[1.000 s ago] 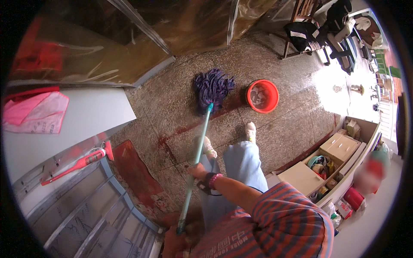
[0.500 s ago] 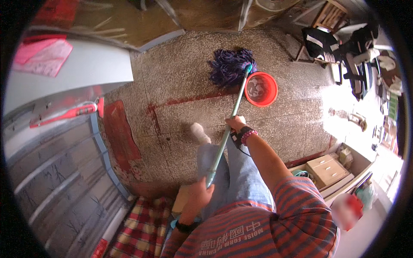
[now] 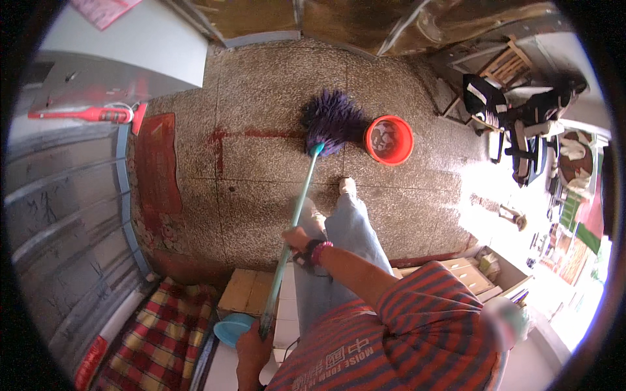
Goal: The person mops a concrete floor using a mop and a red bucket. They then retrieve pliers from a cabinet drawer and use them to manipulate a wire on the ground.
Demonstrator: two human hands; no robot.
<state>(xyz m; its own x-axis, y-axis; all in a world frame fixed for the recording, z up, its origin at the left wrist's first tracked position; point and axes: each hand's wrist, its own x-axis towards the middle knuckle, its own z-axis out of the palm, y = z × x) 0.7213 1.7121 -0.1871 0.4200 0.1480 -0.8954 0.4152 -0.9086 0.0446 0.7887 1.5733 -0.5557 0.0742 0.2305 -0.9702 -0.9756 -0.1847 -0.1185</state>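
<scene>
A string mop with a purple head and a long pale green handle lies across my view, its strands spread on the speckled floor. My right hand is closed around the middle of the handle, in front of my jeans. Lower down, my left hand grips the handle's near end, close to a light blue basin. To the right of the mop head stands a red-orange bucket, with murky water or suds inside. The mop head is on the floor, outside the bucket.
A red handheld vacuum hangs at the left by a grey cabinet. A worn red mat lies on the floor. A chair with black items stands at the far right. Drawers line the near right; a checked cloth lies near left.
The mop head has swung away from the bucket, toward the left and nearer to me. Both hands have moved left and down with the handle. My feet have stepped.
</scene>
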